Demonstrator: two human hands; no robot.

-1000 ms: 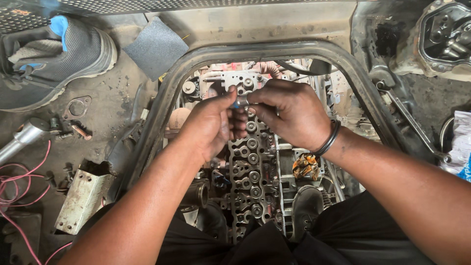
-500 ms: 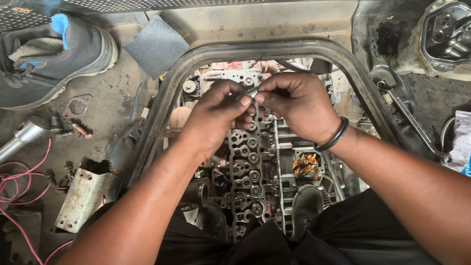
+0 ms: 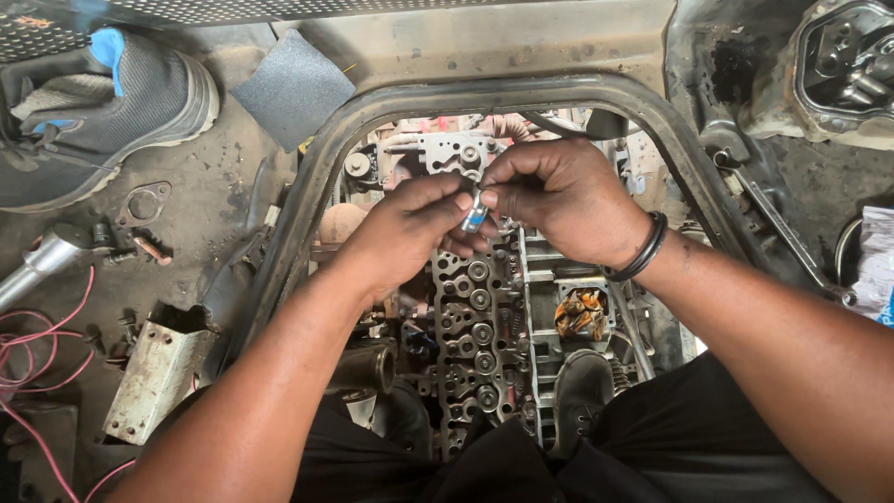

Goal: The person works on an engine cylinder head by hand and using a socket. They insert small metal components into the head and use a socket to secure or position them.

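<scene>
Below my head camera, in the middle of the scene, I look through one rounded black opening frame [image 3: 317,177] in the vehicle floor onto the engine's cylinder head [image 3: 480,326]; it stays in its bay, so I work from above with both arms reaching down through the frame. On it I count about five round valve-spring caps in a row running from near to far, though my hands hide the far ones.

On the floor to the far left sits one grey shoe [image 3: 102,102], just right of it one dark abrasive pad [image 3: 291,88], and near left one rusty metal bracket [image 3: 154,377] beside a loop of pink wire [image 3: 42,359], all laid aside within arm's reach. One long wrench [image 3: 778,228] lies to the right of the frame.

My left hand [image 3: 400,237] and right hand [image 3: 563,205] meet over the far end of the head. Both grips are pinched onto one small silver cylindrical part [image 3: 474,218], thumb and fingertips from either side, holding it upright just above the head, likely so it can be turned or checked.
</scene>
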